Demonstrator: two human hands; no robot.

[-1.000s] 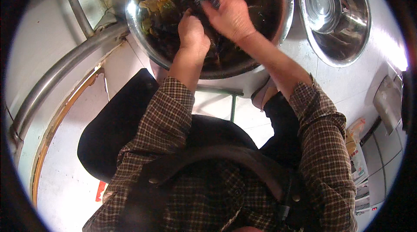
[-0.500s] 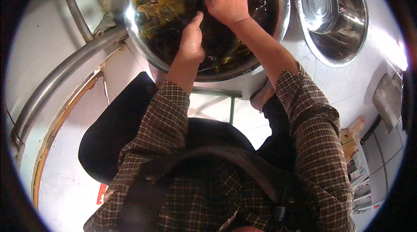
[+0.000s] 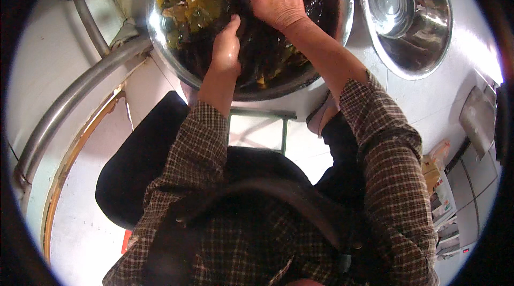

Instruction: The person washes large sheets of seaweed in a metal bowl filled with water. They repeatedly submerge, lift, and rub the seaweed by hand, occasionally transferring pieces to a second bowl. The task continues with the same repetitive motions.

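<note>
At twelve o'clock in the head view, a wide steel basin (image 3: 160, 34) holds a dark, wet mass of leafy greens (image 3: 198, 2), yellow-green toward eleven o'clock and nearly black toward its middle. Both hands are in it. The right hand (image 3: 276, 2) lies knuckles up, fingers curled down into the dark leaves, seemingly clenched on a clump, though the fingertips are hidden. The left hand (image 3: 226, 48) rests just beside it toward seven o'clock, fingers together, thumb raised, pressed flat on the leaves; whether it grips any I cannot tell. The paler greens lie at ten o'clock from the left hand, which is nearer them. An empty steel bowl (image 3: 407, 18) sits at two o'clock.
</note>
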